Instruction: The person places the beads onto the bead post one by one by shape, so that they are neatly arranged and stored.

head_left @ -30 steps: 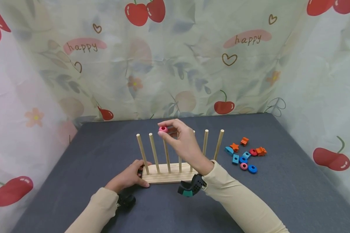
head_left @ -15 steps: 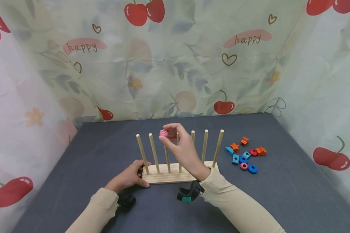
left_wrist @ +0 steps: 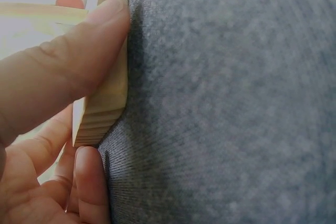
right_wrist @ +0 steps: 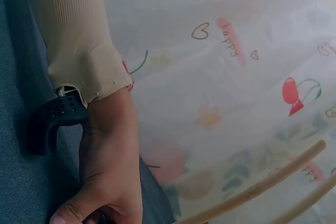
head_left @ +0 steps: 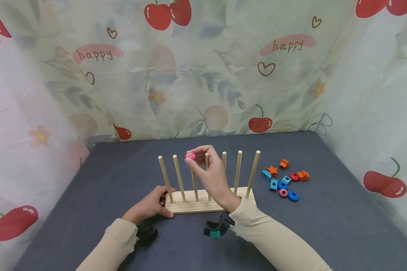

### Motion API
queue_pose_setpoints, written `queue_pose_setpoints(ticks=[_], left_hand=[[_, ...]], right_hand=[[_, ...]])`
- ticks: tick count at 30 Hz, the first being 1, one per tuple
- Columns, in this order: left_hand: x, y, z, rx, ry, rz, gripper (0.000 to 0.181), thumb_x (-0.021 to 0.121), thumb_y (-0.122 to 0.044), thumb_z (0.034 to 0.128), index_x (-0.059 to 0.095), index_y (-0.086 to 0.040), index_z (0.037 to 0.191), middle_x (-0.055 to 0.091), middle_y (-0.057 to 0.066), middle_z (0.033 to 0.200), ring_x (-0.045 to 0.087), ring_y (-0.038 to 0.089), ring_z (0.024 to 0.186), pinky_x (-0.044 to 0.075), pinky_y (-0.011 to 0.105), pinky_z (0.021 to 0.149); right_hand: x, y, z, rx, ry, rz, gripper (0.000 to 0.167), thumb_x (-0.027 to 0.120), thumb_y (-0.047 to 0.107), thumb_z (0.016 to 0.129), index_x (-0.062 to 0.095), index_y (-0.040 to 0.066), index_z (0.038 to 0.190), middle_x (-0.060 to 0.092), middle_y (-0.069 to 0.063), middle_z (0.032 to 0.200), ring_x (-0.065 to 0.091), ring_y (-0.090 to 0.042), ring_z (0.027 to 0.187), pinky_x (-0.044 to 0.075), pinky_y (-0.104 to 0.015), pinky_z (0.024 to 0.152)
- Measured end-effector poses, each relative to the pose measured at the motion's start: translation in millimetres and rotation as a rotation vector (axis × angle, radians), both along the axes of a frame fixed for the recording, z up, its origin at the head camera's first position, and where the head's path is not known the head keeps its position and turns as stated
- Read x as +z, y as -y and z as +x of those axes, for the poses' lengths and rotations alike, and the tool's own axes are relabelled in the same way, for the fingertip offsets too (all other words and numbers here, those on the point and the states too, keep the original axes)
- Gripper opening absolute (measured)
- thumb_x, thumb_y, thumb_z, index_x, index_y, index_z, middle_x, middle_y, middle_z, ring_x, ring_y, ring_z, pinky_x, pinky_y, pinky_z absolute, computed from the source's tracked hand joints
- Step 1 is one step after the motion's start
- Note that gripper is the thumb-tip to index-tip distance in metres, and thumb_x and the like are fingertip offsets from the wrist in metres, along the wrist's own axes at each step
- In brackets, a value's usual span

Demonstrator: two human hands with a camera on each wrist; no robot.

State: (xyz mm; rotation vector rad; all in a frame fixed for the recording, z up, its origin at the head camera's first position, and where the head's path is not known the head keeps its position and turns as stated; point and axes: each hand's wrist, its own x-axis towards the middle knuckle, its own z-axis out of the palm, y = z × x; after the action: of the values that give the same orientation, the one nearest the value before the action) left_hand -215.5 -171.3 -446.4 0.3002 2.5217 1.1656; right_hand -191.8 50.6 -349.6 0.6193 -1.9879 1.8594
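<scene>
Pinched a pink bead (head_left: 190,155) with the right hand (head_left: 211,172) atop the third peg (head_left: 194,184) from left; gripped the wooden base (head_left: 196,206) by its end with the left hand (head_left: 152,205). Apparently was at threading; likely called next for straight lowering.

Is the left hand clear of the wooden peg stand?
No, the left hand grips the left end of the wooden peg stand, its thumb at the near corner.

On the table (head_left: 329,222) we see the peg rack (head_left: 200,207), with the left hand (head_left: 150,203) at its left end, the right hand (head_left: 213,174) and bead (head_left: 190,157) by the third peg (head_left: 195,184) from left, loose pieces (head_left: 282,187) right, curtain (head_left: 203,86) far behind.
</scene>
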Motion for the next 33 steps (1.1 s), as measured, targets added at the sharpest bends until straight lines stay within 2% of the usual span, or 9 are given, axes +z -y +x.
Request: queue_pose_setpoints(ticks=[5, 10, 13, 17, 27, 33], left_hand=[[-0.4, 0.3, -0.8, 0.005, 0.002, -0.006, 0.075, 0.091, -0.010, 0.0625, 0.056, -0.009, 0.129, 0.048, 0.011, 0.116, 0.048, 0.024, 0.105, 0.042, 0.041, 0.088], [-1.0, 1.3, -1.1, 0.010, 0.012, -0.015, 0.075, 0.091, -0.011, 0.0628, 0.056, -0.010, 0.129, 0.048, 0.010, 0.115, 0.048, 0.024, 0.105, 0.042, 0.042, 0.089], [-0.6, 1.3, -1.2, 0.003, 0.014, -0.012, 0.075, 0.091, -0.013, 0.0633, 0.056, -0.010, 0.129, 0.048, 0.010, 0.115, 0.048, 0.024, 0.106, 0.042, 0.042, 0.089], [0.0, 0.9, -1.6, -0.004, 0.008, -0.012, 0.074, 0.091, -0.013, 0.0636, 0.056, -0.010, 0.129, 0.048, 0.010, 0.115, 0.048, 0.024, 0.106, 0.042, 0.041, 0.089], [0.1, 0.9, -0.6, 0.003, 0.007, -0.024, 0.074, 0.091, -0.013, 0.0634, 0.056, -0.010, 0.129, 0.048, 0.010, 0.115, 0.047, 0.024, 0.105, 0.042, 0.041, 0.088], [0.2, -0.4, -1.0, 0.010, 0.015, -0.030, 0.074, 0.091, -0.013, 0.0632, 0.057, -0.011, 0.129, 0.048, 0.010, 0.115, 0.048, 0.024, 0.105, 0.042, 0.042, 0.089]], right_hand=[[-2.3, -0.6, -1.1, 0.009, 0.002, -0.001, 0.024, 0.068, 0.013, 0.091, 0.057, 0.005, 0.110, 0.064, -0.009, 0.110, 0.061, -0.019, 0.090, 0.049, -0.026, 0.080], [-11.1, -1.9, -0.1, 0.010, 0.077, 0.044, 0.024, 0.067, 0.017, 0.092, 0.057, 0.006, 0.110, 0.063, -0.007, 0.107, 0.061, -0.017, 0.092, 0.050, -0.032, 0.085], [-20.6, -2.9, 0.7, 0.012, 0.124, 0.057, 0.025, 0.067, 0.019, 0.092, 0.057, 0.006, 0.111, 0.064, -0.009, 0.105, 0.061, -0.019, 0.095, 0.049, -0.035, 0.087], [-34.3, -4.5, 1.0, 0.028, 0.152, 0.067, 0.028, 0.068, 0.016, 0.091, 0.054, 0.004, 0.113, 0.064, -0.012, 0.105, 0.060, -0.022, 0.096, 0.048, -0.034, 0.085], [-66.2, -10.3, 0.1, 0.059, 0.192, 0.178, 0.026, 0.067, 0.018, 0.092, 0.050, 0.010, 0.109, 0.060, -0.004, 0.101, 0.058, -0.014, 0.090, 0.047, -0.028, 0.082], [-84.8, -12.0, 0.2, 0.077, 0.262, 0.181, 0.024, 0.067, 0.010, 0.091, 0.050, 0.005, 0.106, 0.062, -0.010, 0.099, 0.058, -0.014, 0.089, 0.048, -0.025, 0.077]])
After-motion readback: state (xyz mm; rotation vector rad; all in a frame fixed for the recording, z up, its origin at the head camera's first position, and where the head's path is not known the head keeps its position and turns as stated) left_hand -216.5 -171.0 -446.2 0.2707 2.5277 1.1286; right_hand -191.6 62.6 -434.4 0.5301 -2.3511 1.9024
